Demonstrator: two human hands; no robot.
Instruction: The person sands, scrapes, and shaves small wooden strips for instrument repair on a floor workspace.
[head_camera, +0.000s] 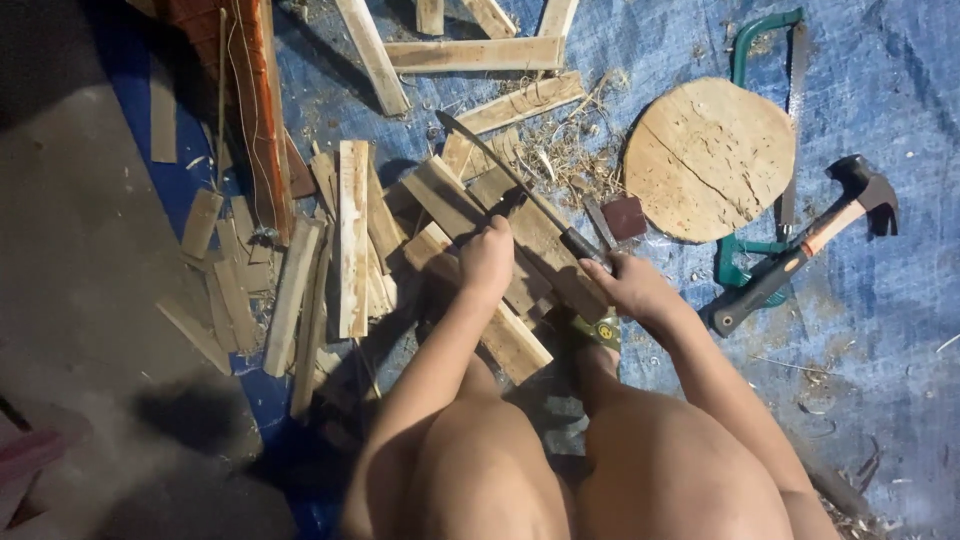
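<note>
Tarp (880, 330) under scattered wood offcuts (352, 235)

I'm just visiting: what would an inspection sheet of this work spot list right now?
Surface: blue tarp spread over a grey floor.
Job's things: long knife lying across a wooden slat.
Clutter: loose slats, shavings, round wooden disc, green-framed saw, hammer.
Grips: right hand closed on the knife handle; left hand pressing on the slat.
Cables: nothing seen.
Surroundings: reddish wooden piece at upper left; the person's bare knees below.
</note>
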